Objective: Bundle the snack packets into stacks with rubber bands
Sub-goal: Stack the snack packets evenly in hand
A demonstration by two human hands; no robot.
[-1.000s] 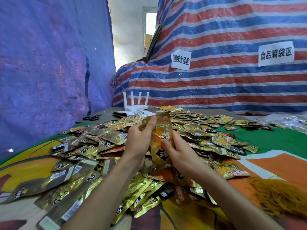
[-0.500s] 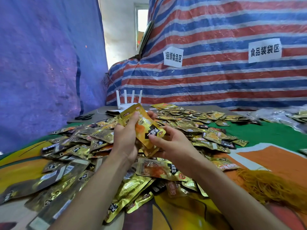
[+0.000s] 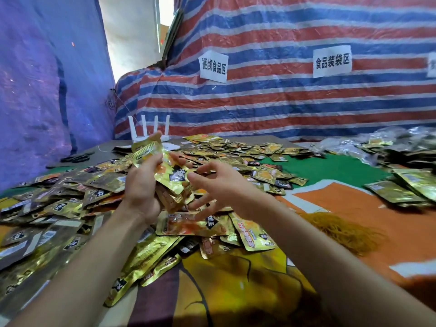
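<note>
Centrally, the left hand [image 3: 144, 185] gripped a stack of gold snack packets [image 3: 171, 178], thumb and fingers curled round it, holding it tilted above the loose packet heap [image 3: 70, 204]. The right hand [image 3: 221, 182] hovered just beside the stack, fingers spread and straight, holding nothing. The left fingers behind the stack were hidden, and the packet count could not be determined. A mound of orange rubber bands [image 3: 342, 230] lay on the table cover [image 3: 354, 201], right of the right forearm. The stack partly masked the white router [image 3: 151, 128]. The dark scissors [image 3: 75, 158] were blurred. Half a second earlier, the right hand had held the stack; it had since released.
</note>
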